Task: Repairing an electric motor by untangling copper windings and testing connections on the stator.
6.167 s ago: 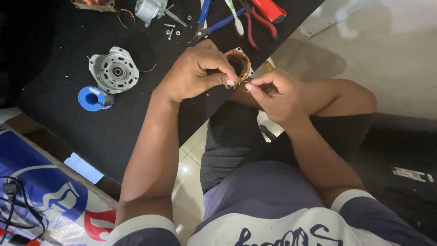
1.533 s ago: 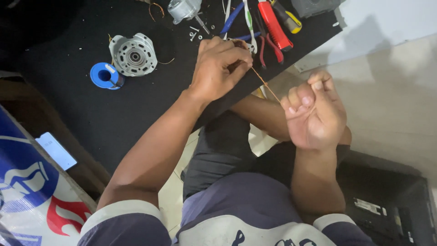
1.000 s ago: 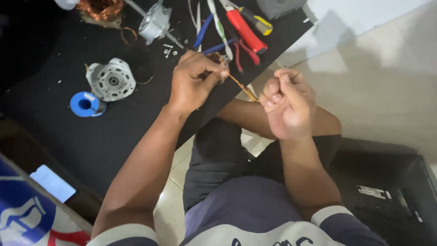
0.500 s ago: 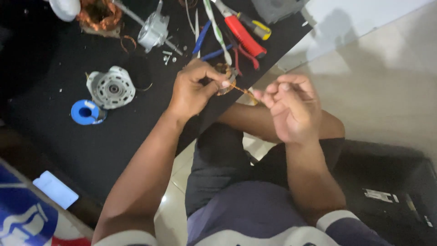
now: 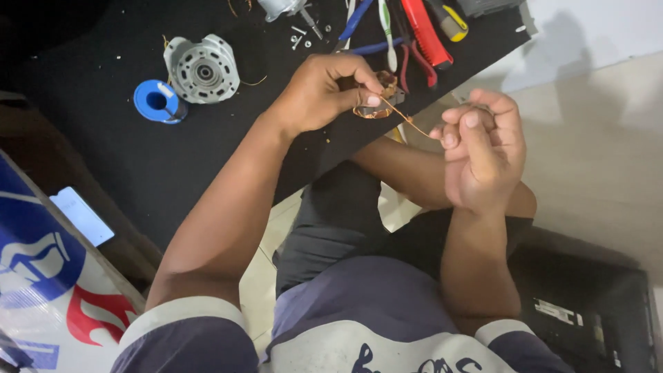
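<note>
Copper wire (image 5: 414, 128), thin, runs taut between the two hands, just off the near edge of the black worktop (image 5: 173, 166). Right hand (image 5: 480, 155) is nearest me, over the lap: fingers curled together w/ the wire's end pinched at the fingertips, wrist turned up. Left hand (image 5: 321, 90) sits over the worktop edge, thumb and forefinger closed on a small copper coil (image 5: 378, 103), which looks part unwound; the wire leads out of it toward the right hand.

To do this bit well, I'd say: keep the pull steady and in line w/ the coil, no jerks, since wire this fine probably kinks or snaps easily. Left hand should hold the coil firm w/o crushing the loops.

Further back on the worktop: a blue spool (image 5: 159, 101), then a round grey motor housing (image 5: 202, 68) beside it. At the far edge, a scatter of small screws (image 5: 300, 38), red-handled pliers (image 5: 427, 38), blue-handled tool (image 5: 356, 21), yellow-and-black tool (image 5: 452, 21). All well apart from the hands.
</note>
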